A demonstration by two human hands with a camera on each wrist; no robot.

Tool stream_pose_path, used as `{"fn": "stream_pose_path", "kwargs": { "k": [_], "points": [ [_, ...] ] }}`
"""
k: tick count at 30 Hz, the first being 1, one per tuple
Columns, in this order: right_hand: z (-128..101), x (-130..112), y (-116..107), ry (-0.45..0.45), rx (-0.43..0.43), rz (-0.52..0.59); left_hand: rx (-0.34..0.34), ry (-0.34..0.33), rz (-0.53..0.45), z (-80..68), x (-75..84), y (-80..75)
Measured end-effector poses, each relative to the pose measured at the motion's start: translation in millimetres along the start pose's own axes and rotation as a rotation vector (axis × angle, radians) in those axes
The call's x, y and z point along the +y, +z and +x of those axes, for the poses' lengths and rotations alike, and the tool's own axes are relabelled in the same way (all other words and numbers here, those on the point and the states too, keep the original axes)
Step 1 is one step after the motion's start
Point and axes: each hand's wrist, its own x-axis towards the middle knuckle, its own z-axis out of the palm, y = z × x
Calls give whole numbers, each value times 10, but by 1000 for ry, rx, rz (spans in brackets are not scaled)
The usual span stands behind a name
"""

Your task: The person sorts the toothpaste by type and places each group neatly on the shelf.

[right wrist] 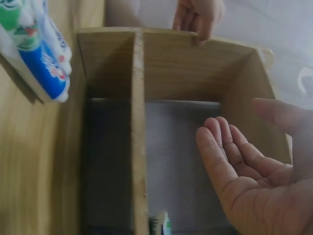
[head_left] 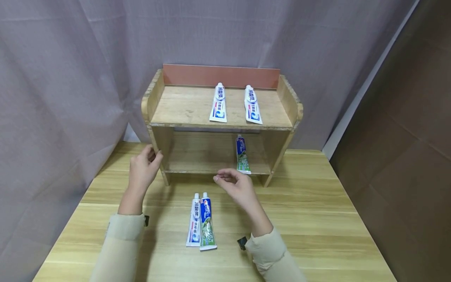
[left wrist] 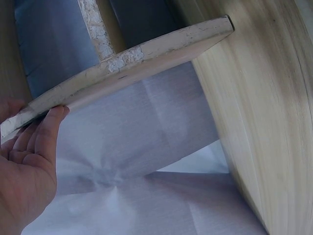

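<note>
Counting five toothpaste tubes (head_left: 201,221), one shelf (head_left: 186,107), two hands (head_left: 142,169)

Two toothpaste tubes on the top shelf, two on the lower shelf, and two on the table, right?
Not quite. The lower shelf holds only one toothpaste tube, as the head view shows. Two lie on the top shelf and two on the table.
</note>
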Motion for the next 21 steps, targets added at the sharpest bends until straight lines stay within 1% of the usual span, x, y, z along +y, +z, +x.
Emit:
{"fn": "stream_pose_path", "kwargs": {
  "k": [5,12,16,21],
  "points": [
    [-65,59,55,31,6,-33,4,8,2,-1,8,0],
    [-156,190,102,61,-6,-41,-16,-1,-11,0,10,6],
    [-193,294,133,60,-15,-51,-8,9,-13,2,1,12],
    [-219,405,199,35,-39,-62,-3,5,-7,1,-9,5]
  ]
}}
